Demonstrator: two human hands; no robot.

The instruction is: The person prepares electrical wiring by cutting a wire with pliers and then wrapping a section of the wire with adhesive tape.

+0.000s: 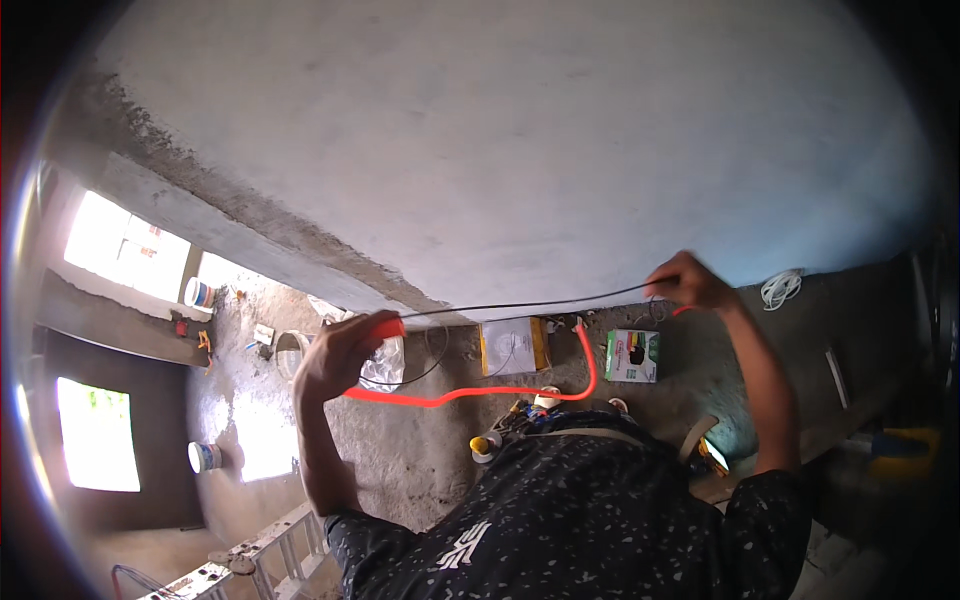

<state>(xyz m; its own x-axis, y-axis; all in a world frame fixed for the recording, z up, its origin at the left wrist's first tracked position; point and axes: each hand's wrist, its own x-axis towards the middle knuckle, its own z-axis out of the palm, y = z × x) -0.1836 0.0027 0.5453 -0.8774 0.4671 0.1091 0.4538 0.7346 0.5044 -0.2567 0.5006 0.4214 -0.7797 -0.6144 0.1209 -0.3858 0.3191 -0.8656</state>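
My left hand [340,350] is closed on the end of an orange flexible tube [432,398] and a thin black wire [520,302], at the left middle of the view. The wire runs nearly straight from there to my right hand [685,285], whose fingers pinch it in front of the pale wall [520,160]. A thinner loop of wire hangs beside my left hand. The orange tube sags below and bends up toward the foot of the wall.
On the rough floor lie a yellow-edged white package [510,345], a green-white box [630,355], a clear plastic bag [390,365] and coiled white cable [782,290]. A ladder [275,560] is at lower left; white buckets [204,457] stand at left, near bright window openings [95,430].
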